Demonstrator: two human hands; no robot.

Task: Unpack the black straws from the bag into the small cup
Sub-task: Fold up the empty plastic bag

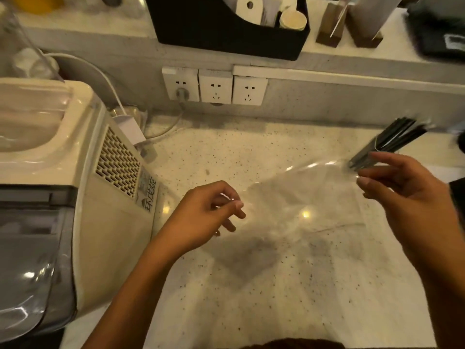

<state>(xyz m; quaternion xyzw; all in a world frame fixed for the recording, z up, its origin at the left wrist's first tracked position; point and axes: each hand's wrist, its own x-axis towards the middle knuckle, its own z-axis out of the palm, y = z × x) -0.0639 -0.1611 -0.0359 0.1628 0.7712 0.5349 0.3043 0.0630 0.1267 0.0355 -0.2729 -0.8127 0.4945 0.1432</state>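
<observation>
Protruding past right hand (405, 195) fingers (385, 157): one bundle black straws (388, 142), count blurred, in one clear bag (297, 195). Right fingers curled on bag; left hand (206, 212) fingers pinch opposite edge. Beyond: speckled table (251, 152), three sockets (214, 86).

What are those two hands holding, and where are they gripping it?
Both hold a clear bag. The left hand pinches one end; the right hand grips the other end, around the black straws sticking out.
</observation>
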